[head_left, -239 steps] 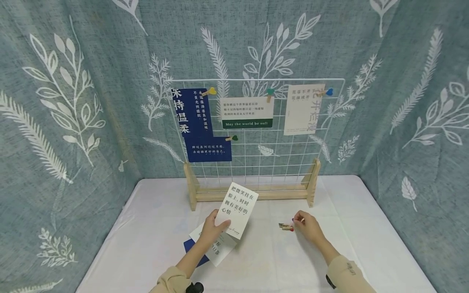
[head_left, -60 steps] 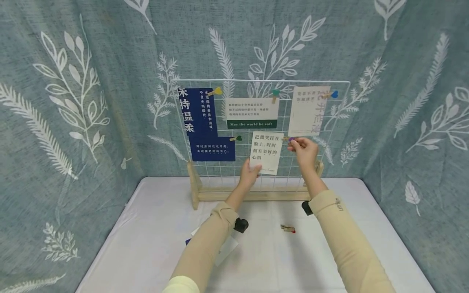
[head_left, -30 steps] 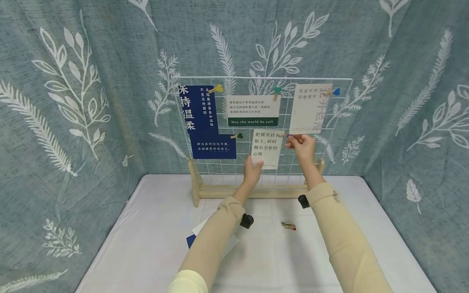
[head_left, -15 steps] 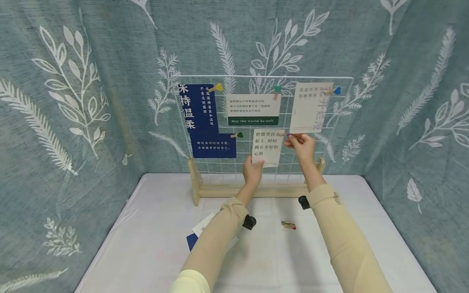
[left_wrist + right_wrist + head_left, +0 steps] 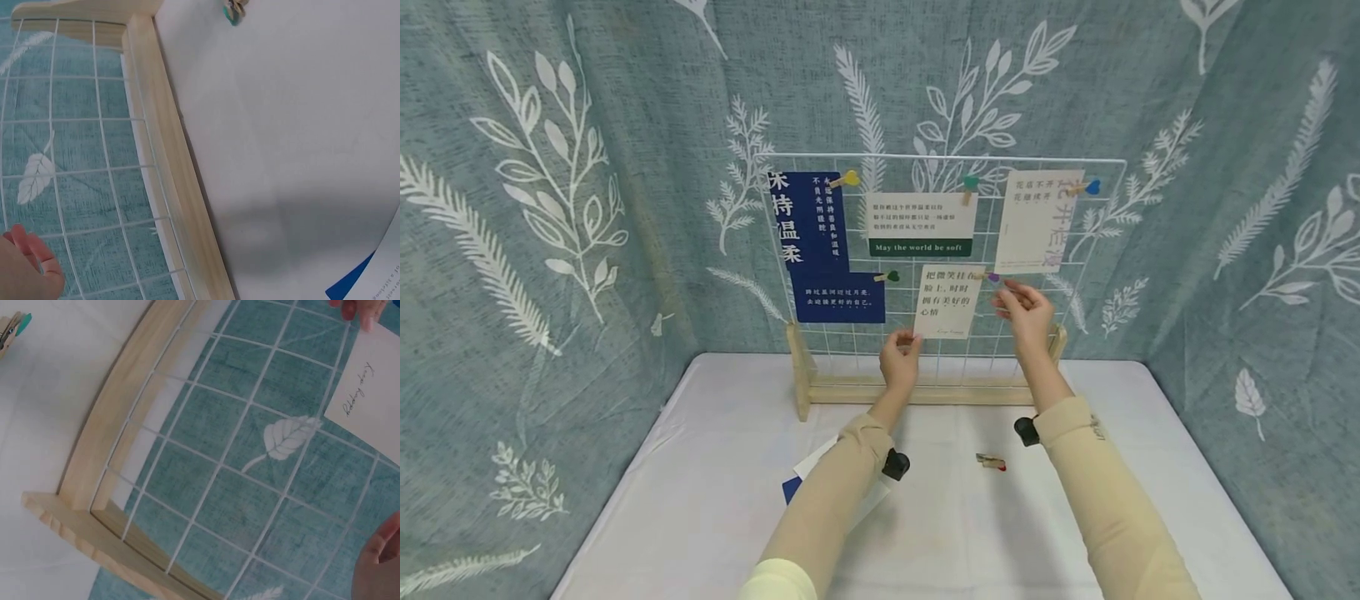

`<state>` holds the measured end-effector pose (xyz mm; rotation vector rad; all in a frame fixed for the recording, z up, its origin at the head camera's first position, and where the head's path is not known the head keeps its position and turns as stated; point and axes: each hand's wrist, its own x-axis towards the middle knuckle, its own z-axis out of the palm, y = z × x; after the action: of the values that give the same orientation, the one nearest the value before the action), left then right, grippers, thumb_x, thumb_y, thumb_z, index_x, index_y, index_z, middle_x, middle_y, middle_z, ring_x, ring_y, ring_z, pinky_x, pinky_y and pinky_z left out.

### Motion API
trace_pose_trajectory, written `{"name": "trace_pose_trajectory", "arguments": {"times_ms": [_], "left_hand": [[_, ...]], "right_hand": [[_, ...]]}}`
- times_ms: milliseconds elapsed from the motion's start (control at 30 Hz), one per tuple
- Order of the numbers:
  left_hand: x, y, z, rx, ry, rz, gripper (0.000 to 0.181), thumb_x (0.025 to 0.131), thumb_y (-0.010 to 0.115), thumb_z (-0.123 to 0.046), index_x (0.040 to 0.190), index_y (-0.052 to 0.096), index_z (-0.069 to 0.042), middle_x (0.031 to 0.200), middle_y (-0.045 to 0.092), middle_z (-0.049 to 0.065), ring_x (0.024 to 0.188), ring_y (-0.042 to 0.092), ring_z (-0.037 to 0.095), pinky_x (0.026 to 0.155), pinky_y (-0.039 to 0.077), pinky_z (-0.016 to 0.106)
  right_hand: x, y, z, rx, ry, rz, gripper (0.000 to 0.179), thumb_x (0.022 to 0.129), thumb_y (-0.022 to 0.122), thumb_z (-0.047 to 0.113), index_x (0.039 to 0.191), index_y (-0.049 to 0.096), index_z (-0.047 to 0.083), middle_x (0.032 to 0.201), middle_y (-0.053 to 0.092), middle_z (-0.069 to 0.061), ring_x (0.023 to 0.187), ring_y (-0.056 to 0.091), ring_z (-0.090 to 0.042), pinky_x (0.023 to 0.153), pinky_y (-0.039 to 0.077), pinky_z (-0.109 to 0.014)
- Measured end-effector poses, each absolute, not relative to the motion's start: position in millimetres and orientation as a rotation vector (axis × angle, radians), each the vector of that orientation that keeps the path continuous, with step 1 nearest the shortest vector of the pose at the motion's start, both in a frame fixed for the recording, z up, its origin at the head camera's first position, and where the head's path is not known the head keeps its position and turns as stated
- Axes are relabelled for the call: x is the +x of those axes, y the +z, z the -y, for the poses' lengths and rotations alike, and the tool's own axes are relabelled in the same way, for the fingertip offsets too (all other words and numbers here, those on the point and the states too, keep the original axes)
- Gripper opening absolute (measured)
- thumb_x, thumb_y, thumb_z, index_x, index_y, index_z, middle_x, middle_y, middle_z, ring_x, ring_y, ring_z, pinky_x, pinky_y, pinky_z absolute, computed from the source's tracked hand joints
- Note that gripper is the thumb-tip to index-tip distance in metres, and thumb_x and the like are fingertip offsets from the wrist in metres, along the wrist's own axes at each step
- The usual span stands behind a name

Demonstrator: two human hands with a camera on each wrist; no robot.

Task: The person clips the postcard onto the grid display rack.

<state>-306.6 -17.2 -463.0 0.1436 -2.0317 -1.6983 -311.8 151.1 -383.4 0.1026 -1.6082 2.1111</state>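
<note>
A white card [image 5: 946,304] with dark writing hangs on the white wire grid [image 5: 850,340]. A wooden clothespin with a purple heart [image 5: 992,277] grips its upper right edge. My left hand [image 5: 900,364] is at the card's lower left corner, fingers loosely bent; the thumb tip appears to touch that corner, also in the right wrist view, where the card [image 5: 372,394] shows "Keep happy". My right hand [image 5: 1028,315] hovers just below and right of the purple clothespin, fingers loosely bent and apart from it. In the left wrist view, the left hand [image 5: 34,269] stands before the grid.
Other cards hang clipped on the grid: a tall blue card [image 5: 808,221], a wide blue card [image 5: 841,300], a white-and-green card [image 5: 920,221] and a cream card [image 5: 1037,221]. Loose clothespins [image 5: 991,462] lie on the white table. More cards [image 5: 816,457] lie under the left forearm.
The card was lifted from the table to the grid and clipped with the purple clothespin. Just now the right hand let go of the clothespin, and the left hand slid down-left along the card.
</note>
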Motion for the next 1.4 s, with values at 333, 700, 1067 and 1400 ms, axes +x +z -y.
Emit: {"name": "trace_pose_trajectory", "arguments": {"times_ms": [333, 700, 1067, 1400], "left_hand": [[-312, -472, 35, 0.151, -1.726, 1.964, 0.014, 0.083, 0.071, -0.012, 0.090, 0.064, -0.001, 0.087, 0.066, 0.013, 0.081, 0.060, 0.023, 0.068, 0.049, 0.022], [-380, -548, 53, 0.003, -1.740, 1.839, 0.020, 0.081, 0.073, -0.033, 0.086, 0.065, -0.015, 0.079, 0.065, -0.001, 0.073, 0.058, 0.012, 0.063, 0.048, 0.021], [-298, -467, 56, 0.180, -1.750, 1.972, 0.015, 0.084, 0.069, -0.008, 0.090, 0.063, 0.005, 0.088, 0.066, 0.019, 0.078, 0.059, 0.020, 0.069, 0.047, 0.020], [-345, -526, 81, -0.010, -1.730, 1.867, 0.025, 0.082, 0.072, -0.036, 0.088, 0.069, -0.012, 0.080, 0.069, 0.004, 0.074, 0.061, 0.017, 0.068, 0.052, 0.026]], "right_hand": [[-306, -392, -154, 0.047, 2.104, 1.629, 0.012, 0.088, 0.059, -0.005, 0.099, 0.061, -0.003, 0.064, 0.065, 0.015, 0.056, 0.063, 0.002, 0.056, 0.052, -0.012], [-300, -399, -160, 0.017, 2.087, 1.687, 0.030, 0.089, 0.059, -0.003, 0.114, 0.053, -0.018, 0.064, 0.065, 0.018, 0.058, 0.063, 0.004, 0.059, 0.053, -0.013], [-295, -409, -163, 0.042, 2.059, 1.742, 0.029, 0.090, 0.058, -0.001, 0.113, 0.054, -0.018, 0.066, 0.065, 0.019, 0.060, 0.062, 0.005, 0.058, 0.051, -0.010], [-291, -415, -164, 0.038, 2.025, 1.787, 0.026, 0.089, 0.060, -0.002, 0.108, 0.055, -0.018, 0.068, 0.065, 0.019, 0.061, 0.062, 0.004, 0.059, 0.052, -0.011]]}}
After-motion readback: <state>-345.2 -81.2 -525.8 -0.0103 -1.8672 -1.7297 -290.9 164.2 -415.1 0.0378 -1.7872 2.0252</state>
